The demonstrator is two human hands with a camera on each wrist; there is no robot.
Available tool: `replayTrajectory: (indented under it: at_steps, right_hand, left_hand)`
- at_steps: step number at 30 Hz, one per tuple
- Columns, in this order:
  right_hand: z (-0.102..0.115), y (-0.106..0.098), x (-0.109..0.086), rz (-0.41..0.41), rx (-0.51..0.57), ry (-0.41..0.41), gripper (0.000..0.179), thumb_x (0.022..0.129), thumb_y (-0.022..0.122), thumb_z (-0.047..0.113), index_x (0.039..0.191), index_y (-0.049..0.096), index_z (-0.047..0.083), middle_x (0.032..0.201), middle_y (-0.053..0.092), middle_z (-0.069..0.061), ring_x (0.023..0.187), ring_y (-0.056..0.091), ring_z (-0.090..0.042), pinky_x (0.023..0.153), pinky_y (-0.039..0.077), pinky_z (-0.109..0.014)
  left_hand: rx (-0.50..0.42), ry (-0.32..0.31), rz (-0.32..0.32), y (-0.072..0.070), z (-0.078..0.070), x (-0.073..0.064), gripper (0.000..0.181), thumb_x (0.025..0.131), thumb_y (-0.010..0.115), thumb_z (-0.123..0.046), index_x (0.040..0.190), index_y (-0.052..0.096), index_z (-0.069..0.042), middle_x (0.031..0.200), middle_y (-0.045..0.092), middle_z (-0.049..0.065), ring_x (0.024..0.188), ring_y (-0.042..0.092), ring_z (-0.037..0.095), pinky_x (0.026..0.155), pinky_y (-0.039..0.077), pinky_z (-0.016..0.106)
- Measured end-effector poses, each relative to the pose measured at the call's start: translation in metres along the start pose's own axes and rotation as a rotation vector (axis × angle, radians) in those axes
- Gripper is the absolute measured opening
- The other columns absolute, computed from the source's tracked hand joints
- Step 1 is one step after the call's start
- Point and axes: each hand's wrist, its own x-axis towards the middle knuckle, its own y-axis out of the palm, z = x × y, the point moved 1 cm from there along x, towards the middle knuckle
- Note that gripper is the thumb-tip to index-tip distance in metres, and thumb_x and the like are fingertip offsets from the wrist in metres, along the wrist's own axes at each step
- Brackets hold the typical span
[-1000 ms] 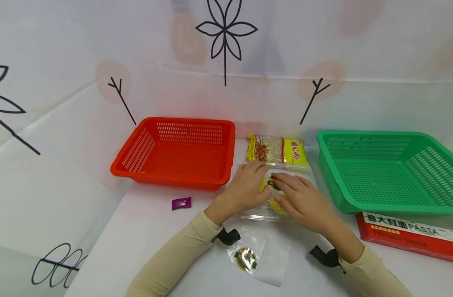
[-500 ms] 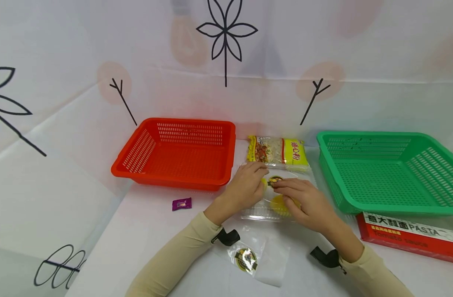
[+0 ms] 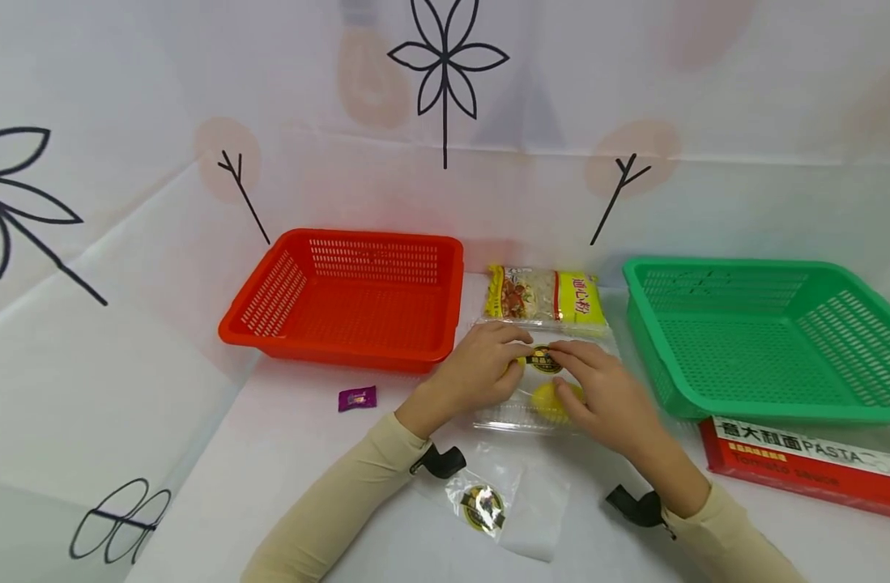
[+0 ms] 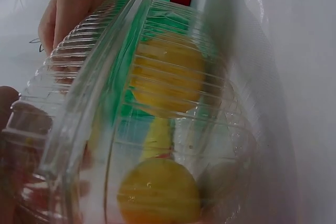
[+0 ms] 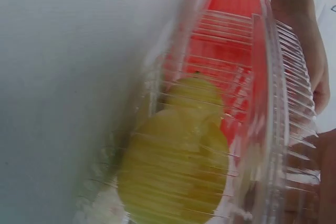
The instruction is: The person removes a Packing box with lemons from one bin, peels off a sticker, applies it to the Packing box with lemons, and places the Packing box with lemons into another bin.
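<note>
A clear plastic clamshell box lies between the hands, with yellow round fruit inside. In the left wrist view, two fruits show through its ribbed wall; their kind is not certain. A round black and gold sticker is on the lid. My left hand rests over the lid's left part, fingertips at the sticker's left edge. From the right, the fingertips of my right hand touch the sticker's other side. Neither hand visibly grips anything.
A red basket stands left and a green basket right. Behind the box lies a yellow pasta bag. A purple wrapped candy, a red pasta box and a clear sheet with another sticker lie nearer.
My left fingertips have come in toward the sticker's left edge. My right fingers have shifted over the sticker to its right side, so more of it shows. The box stays put.
</note>
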Motion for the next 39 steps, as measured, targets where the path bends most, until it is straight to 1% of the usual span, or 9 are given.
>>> replayTrajectory:
  at_steps: [4,7,9,14,20,24,29,33,39]
  right_hand:
    - [0.0002,0.0005,0.001,0.087,-0.023,0.022,0.043,0.097,0.063,0.018,0.134,0.065,-0.006,0.141,0.06,-0.018,0.134,0.05,-0.042,0.106,0.04,-0.063]
    - [-0.0004,0.001,-0.0002,0.126,-0.037,0.015,0.046,0.1,0.061,0.021,0.137,0.063,-0.005,0.145,0.058,-0.018,0.137,0.046,-0.042,0.108,0.035,-0.065]
    - [-0.0009,0.0014,-0.001,0.131,-0.036,0.005,0.046,0.1,0.061,0.022,0.138,0.063,-0.005,0.146,0.058,-0.018,0.138,0.045,-0.042,0.108,0.034,-0.065]
    - [-0.0017,0.0021,-0.0019,0.073,0.011,-0.016,0.039,0.099,0.062,0.016,0.132,0.068,-0.003,0.138,0.064,-0.016,0.133,0.052,-0.04,0.106,0.037,-0.065]
    - [-0.0005,0.003,-0.0018,0.007,0.025,-0.045,0.034,0.095,0.065,0.011,0.126,0.072,-0.001,0.13,0.069,-0.014,0.124,0.059,-0.036,0.099,0.043,-0.063]
    - [0.0009,0.0028,-0.0016,0.002,0.02,-0.046,0.033,0.094,0.066,0.012,0.124,0.073,-0.001,0.128,0.07,-0.013,0.121,0.061,-0.035,0.098,0.045,-0.063]
    - [0.0015,0.0026,-0.0021,-0.002,0.018,-0.047,0.032,0.094,0.067,0.012,0.123,0.074,-0.001,0.127,0.07,-0.014,0.12,0.061,-0.034,0.097,0.046,-0.062]
    - [0.0005,0.0037,-0.0023,-0.011,0.021,-0.057,0.032,0.094,0.067,0.013,0.122,0.074,-0.001,0.126,0.07,-0.014,0.119,0.062,-0.034,0.096,0.047,-0.061]
    - [-0.0003,0.0049,-0.003,-0.008,0.022,-0.048,0.032,0.094,0.068,0.014,0.122,0.074,-0.001,0.126,0.07,-0.014,0.119,0.061,-0.034,0.097,0.046,-0.06]
  left_hand:
    - [-0.001,0.025,0.013,0.0,0.0007,-0.0001,0.032,0.097,0.056,-0.01,0.119,0.078,-0.007,0.124,0.071,0.005,0.122,0.061,0.022,0.113,0.039,0.036]
    - [0.005,0.053,0.024,-0.0004,0.0009,-0.0006,0.032,0.098,0.055,-0.011,0.119,0.078,-0.007,0.126,0.071,0.004,0.122,0.062,0.022,0.115,0.036,0.034]
    - [0.003,0.071,0.025,-0.0008,0.001,-0.0008,0.031,0.098,0.056,-0.011,0.119,0.078,-0.007,0.126,0.072,0.004,0.122,0.062,0.023,0.116,0.034,0.032]
    - [-0.021,0.095,0.016,-0.0006,0.001,-0.001,0.029,0.096,0.059,-0.011,0.118,0.078,-0.007,0.124,0.072,0.004,0.12,0.063,0.022,0.115,0.035,0.03]
    - [-0.037,0.083,0.021,-0.001,0.0011,-0.0001,0.028,0.096,0.062,-0.01,0.119,0.078,-0.007,0.124,0.072,0.005,0.119,0.063,0.022,0.113,0.038,0.029]
    - [-0.041,0.075,0.032,-0.0024,0.001,-0.0002,0.029,0.096,0.06,-0.011,0.119,0.078,-0.007,0.124,0.072,0.005,0.12,0.063,0.023,0.114,0.037,0.03]
    - [-0.04,0.073,0.04,-0.0022,0.0009,-0.0003,0.028,0.096,0.062,-0.009,0.119,0.077,-0.007,0.125,0.072,0.004,0.12,0.062,0.022,0.113,0.038,0.03]
    - [-0.032,0.083,0.032,-0.002,0.0011,-0.0004,0.027,0.095,0.063,-0.008,0.118,0.078,-0.007,0.124,0.072,0.005,0.12,0.063,0.023,0.112,0.039,0.03]
    - [-0.025,0.098,0.019,-0.0013,0.001,-0.0008,0.025,0.095,0.067,-0.008,0.117,0.078,-0.007,0.123,0.073,0.005,0.118,0.064,0.023,0.112,0.039,0.031]
